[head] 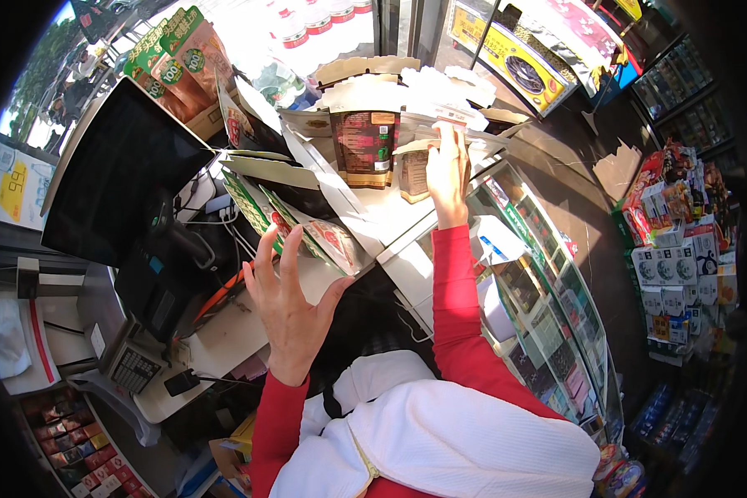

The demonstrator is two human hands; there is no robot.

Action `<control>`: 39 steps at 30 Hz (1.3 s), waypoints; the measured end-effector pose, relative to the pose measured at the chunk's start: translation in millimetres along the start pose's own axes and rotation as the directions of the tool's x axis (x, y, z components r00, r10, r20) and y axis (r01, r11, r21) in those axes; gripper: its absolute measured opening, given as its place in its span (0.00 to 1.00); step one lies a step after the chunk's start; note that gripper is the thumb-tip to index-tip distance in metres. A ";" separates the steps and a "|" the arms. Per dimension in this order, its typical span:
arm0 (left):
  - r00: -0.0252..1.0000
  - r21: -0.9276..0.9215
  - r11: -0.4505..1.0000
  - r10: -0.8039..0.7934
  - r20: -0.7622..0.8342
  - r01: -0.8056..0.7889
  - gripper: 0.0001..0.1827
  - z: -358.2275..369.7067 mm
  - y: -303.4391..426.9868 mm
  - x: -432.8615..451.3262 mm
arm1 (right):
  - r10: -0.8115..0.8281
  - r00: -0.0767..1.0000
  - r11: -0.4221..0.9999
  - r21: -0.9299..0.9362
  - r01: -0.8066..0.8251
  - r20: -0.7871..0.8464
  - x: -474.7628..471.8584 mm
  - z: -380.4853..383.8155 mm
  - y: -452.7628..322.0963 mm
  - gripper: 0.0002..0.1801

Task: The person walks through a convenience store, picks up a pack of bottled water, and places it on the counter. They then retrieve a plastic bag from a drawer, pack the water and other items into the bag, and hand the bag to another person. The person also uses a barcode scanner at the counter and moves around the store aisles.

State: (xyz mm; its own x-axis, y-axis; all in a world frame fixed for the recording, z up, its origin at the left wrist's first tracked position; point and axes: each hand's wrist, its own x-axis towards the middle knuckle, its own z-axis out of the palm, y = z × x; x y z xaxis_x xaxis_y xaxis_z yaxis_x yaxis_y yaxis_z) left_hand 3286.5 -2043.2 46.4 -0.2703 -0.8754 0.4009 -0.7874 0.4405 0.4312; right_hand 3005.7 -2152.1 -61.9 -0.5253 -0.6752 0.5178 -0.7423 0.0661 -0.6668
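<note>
My left hand [289, 305] is raised with fingers spread and nothing in it. Just beyond its fingertips, green-and-white snack pouches [308, 227] lean in a white display box. My right hand [449, 171] reaches forward to the upright pouches at the counter's far side. Its fingers lie against a brown-and-white pouch [414, 171]; whether they grip it is hidden by the glare and the back of the hand. Left of that hand stands a dark brown pouch [366, 149] with a printed back and a gold bottom edge.
A dark monitor [124, 180] and a handheld barcode scanner [183, 239] stand at left, above a keypad device [134, 368]. The glass display counter [544, 299] runs along the right. Stacked boxed goods [675, 267] stand beyond it. Bottled drinks [292, 28] are outside the window.
</note>
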 end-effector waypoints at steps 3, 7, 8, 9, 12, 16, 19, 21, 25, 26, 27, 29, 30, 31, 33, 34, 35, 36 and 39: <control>0.999 0.038 0.999 -0.013 0.029 0.012 0.45 -1.6 1.0 -1.1 | 0.091 0.994 0.993 -0.078 -0.086 0.062 -2.6 0.2 5.0 0.09; 0.999 0.082 0.997 -0.018 0.033 0.015 0.47 -1.9 1.3 -2.3 | 0.068 0.996 0.996 -0.061 -0.064 0.057 -8.7 -4.0 6.2 0.06; 0.999 0.081 0.997 -0.022 0.033 0.019 0.47 -2.0 1.5 -3.2 | 0.062 0.995 0.997 -0.042 -0.059 0.080 -9.8 -6.0 6.4 0.08; 0.999 0.081 0.996 -0.023 0.033 0.020 0.48 -2.4 1.7 -3.0 | 0.044 0.995 0.998 -0.043 -0.040 0.094 -9.6 -8.0 6.1 0.09; 0.999 0.070 0.998 -0.012 0.032 0.009 0.48 -4.1 0.1 -3.9 | -0.044 0.993 0.994 -0.099 0.054 0.106 -7.9 -12.9 -1.3 0.16; 1.000 0.057 0.998 -0.005 0.016 0.004 0.48 -6.8 -3.9 -9.1 | -0.039 0.998 0.999 -0.031 0.041 0.055 15.9 -14.4 -41.7 0.15; 1.000 0.029 1.000 0.005 -0.011 -0.004 0.47 -11.1 -5.8 -13.3 | -0.143 0.989 0.990 0.012 0.143 -0.038 49.1 15.6 -67.7 0.11; 0.999 0.028 0.999 0.031 -0.026 -0.031 0.48 -14.7 -5.2 -15.5 | -0.270 0.963 0.963 0.002 0.270 -0.022 78.0 53.5 -51.3 0.14; 0.999 0.001 1.000 0.009 -0.043 -0.009 0.43 -20.4 -8.7 -23.8 | -0.082 0.937 0.963 -0.214 0.161 0.339 91.8 109.6 -19.2 0.17; 0.999 -0.008 1.000 0.018 -0.044 -0.018 0.42 -22.4 -9.6 -25.5 | -0.227 0.957 0.914 -0.301 0.273 0.181 90.3 118.8 -1.0 0.13; 0.999 -0.007 1.000 0.011 -0.051 -0.011 0.42 -26.1 -11.4 -28.3 | -0.267 0.947 0.933 -0.199 0.301 0.181 91.1 118.5 1.9 0.11; 0.998 -0.024 1.000 0.004 -0.068 -0.005 0.42 -27.4 -13.6 -31.9 | -0.338 0.926 0.940 0.004 0.342 0.169 87.4 110.4 1.6 0.08; 0.997 -0.041 0.999 0.002 -0.077 -0.005 0.41 -25.0 -15.4 -34.3 | -0.363 0.921 0.932 0.062 0.358 0.142 83.3 102.5 -1.8 0.05; 0.996 -0.056 0.998 0.004 -0.090 -0.009 0.41 -23.6 -16.8 -35.2 | -0.336 0.918 0.942 0.072 0.328 0.212 80.0 93.6 -7.9 0.06; 0.998 -0.074 0.997 -0.006 -0.065 0.001 0.40 -21.8 -15.1 -38.0 | -0.275 0.898 0.961 0.077 0.264 0.344 72.7 75.4 -12.4 0.06; 0.999 -0.085 0.996 -0.008 -0.052 0.003 0.40 -20.7 -13.9 -38.8 | -0.363 0.894 0.932 0.084 0.353 0.263 64.1 72.7 -4.4 0.05; 0.999 -0.078 0.997 -0.006 -0.039 0.003 0.40 -20.7 -12.9 -39.2 | -0.351 0.907 0.936 0.087 0.340 0.231 57.2 69.8 -1.2 0.05; 1.000 -0.072 0.997 -0.007 -0.027 0.005 0.40 -20.4 -12.3 -40.1 | -0.340 0.919 0.940 0.091 0.328 0.201 50.9 66.7 0.2 0.05; 1.000 -0.055 0.998 -0.002 -0.009 0.001 0.39 -20.0 -10.7 -41.7 | -0.326 0.925 0.946 0.069 0.318 0.194 45.3 50.0 6.3 0.07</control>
State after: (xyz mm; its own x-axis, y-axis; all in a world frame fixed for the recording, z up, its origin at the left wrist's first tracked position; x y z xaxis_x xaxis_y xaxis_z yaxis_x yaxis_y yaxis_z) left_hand 3317.2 -2007.4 41.1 -0.2643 -0.8743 0.4072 -0.7559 0.4500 0.4755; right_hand 2998.0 -2219.0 -69.5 -0.1637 -0.7890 0.5921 -0.8404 -0.2028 -0.5026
